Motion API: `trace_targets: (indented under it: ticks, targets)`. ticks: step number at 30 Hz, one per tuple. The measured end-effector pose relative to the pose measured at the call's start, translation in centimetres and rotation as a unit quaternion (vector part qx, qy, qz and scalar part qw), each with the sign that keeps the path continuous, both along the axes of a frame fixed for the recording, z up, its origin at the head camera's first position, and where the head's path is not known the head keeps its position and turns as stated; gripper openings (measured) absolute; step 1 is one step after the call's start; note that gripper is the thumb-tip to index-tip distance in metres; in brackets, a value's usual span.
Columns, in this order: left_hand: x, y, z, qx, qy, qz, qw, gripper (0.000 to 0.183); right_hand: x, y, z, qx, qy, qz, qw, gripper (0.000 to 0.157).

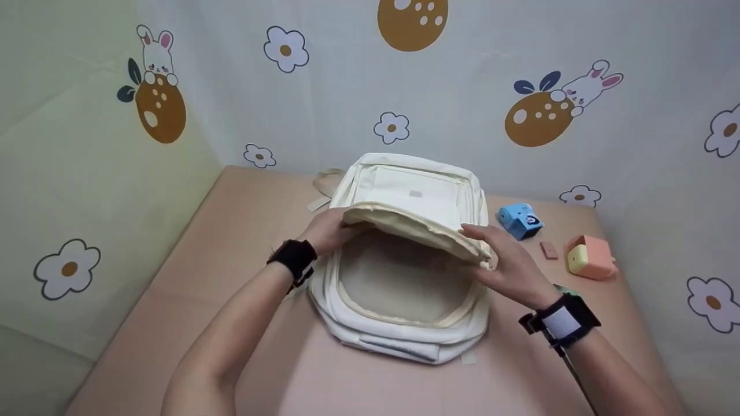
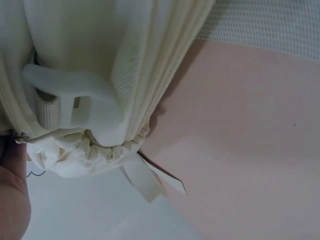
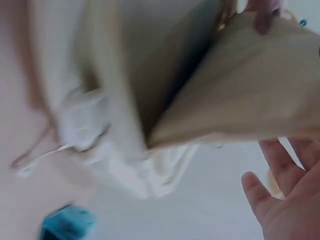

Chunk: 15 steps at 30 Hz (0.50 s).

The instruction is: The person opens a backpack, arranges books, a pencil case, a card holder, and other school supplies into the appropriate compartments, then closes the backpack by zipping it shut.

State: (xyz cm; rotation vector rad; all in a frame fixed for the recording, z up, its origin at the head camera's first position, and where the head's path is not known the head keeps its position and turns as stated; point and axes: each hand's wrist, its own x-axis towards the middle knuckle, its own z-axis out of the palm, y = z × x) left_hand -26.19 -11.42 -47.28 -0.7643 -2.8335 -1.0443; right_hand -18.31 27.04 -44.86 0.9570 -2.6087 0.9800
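Note:
A cream-white backpack (image 1: pixel 404 332) lies on the table, its front panel unzipped and folded up as a flap (image 1: pixel 419 226). Inside the opening, a pale grey-beige lining (image 1: pixel 399 283) shows. My left hand (image 1: pixel 332 228) holds the flap's left edge, its fingertips hidden behind the fabric. At the flap's right corner is my right hand (image 1: pixel 509 263), fingers on the outer side and thumb underneath. The right wrist view shows this right hand (image 3: pixel 292 200) with one finger standing away from the fabric. A white plastic buckle (image 2: pixel 80 95) sits on the bag's side in the left wrist view.
Right of the bag stand a blue box-shaped object (image 1: pixel 520 221) and a pink one with a yellow front (image 1: pixel 591 257). Between them lies a small pink block (image 1: pixel 548 250). A strap (image 1: pixel 328 185) extends behind the bag's left side. Patterned cloth (image 1: pixel 324 104) hangs behind the table (image 1: pixel 231 242).

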Motion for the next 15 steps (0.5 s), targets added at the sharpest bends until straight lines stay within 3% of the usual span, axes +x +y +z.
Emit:
trace_targets:
  ticks: [3, 8, 10, 15]
  targets:
    - [0.0, 0.0, 0.3, 0.006, 0.000, 0.003, 1.0000, 0.039, -1.5, 1.3, -1.9, 0.002, -0.021, -0.017, 1.000, 0.078]
    - [0.1, 0.1, 0.5, 0.011, -0.005, 0.009, 0.9999, 0.044, -3.9, 2.0, -4.3, 0.007, -0.052, -0.049, 0.997, 0.072]
    - [0.1, 0.1, 0.6, 0.014, -0.010, 0.011, 0.9998, 0.044, -4.8, 1.8, -4.8, 0.015, -0.050, -0.053, 0.997, 0.065]
    - [-0.2, 0.0, 0.7, 0.053, -0.049, 0.033, 0.9968, 0.048, -6.1, 0.9, -5.3, -0.001, -0.073, -0.072, 0.995, 0.068]
